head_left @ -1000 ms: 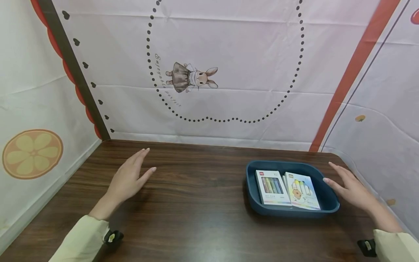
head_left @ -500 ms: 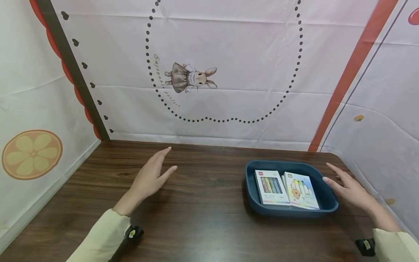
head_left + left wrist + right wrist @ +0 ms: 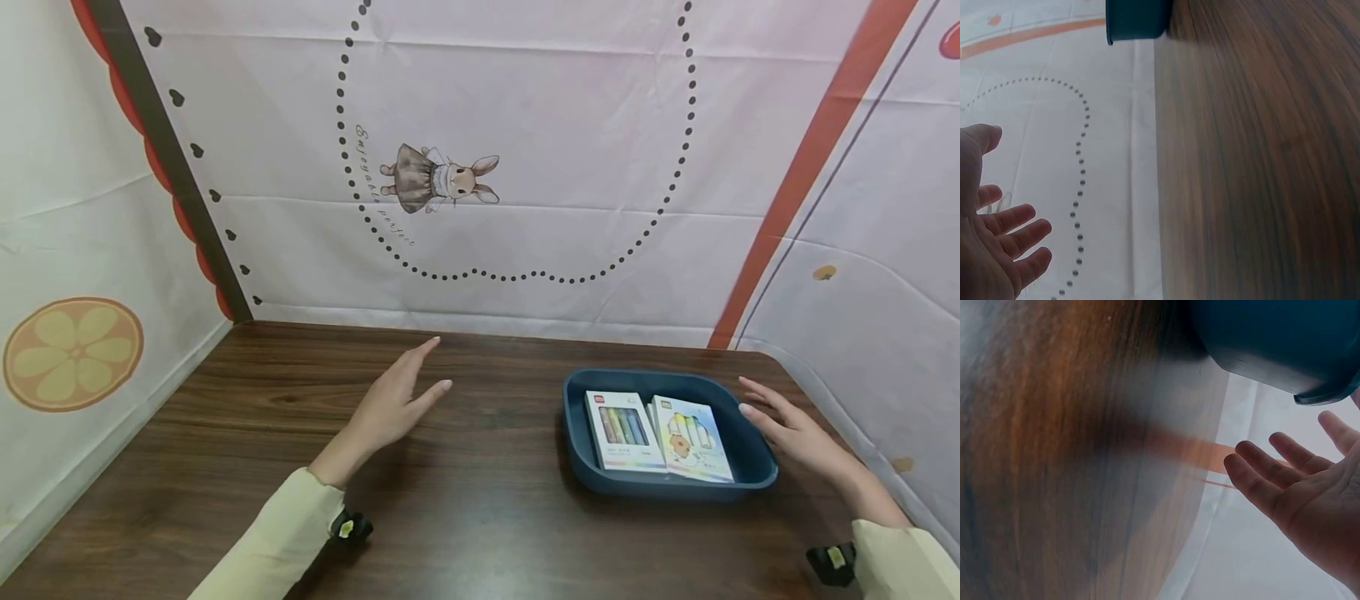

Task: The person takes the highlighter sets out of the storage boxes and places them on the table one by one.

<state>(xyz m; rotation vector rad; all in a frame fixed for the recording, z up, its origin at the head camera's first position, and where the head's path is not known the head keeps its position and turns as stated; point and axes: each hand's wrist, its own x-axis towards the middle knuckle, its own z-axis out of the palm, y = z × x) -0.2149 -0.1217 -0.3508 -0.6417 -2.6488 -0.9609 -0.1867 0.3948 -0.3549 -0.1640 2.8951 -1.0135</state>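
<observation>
1 left hand, 1 right hand: 2 total. Sleeves: 2. Black wrist units: 2. Blue bin: 1. White boxes showing in it: 2, can't tell if more sit underneath. Table: 1. Printed motifs: 1 rabbit, 1 orange slice, 7 dark hearts in one row.
</observation>
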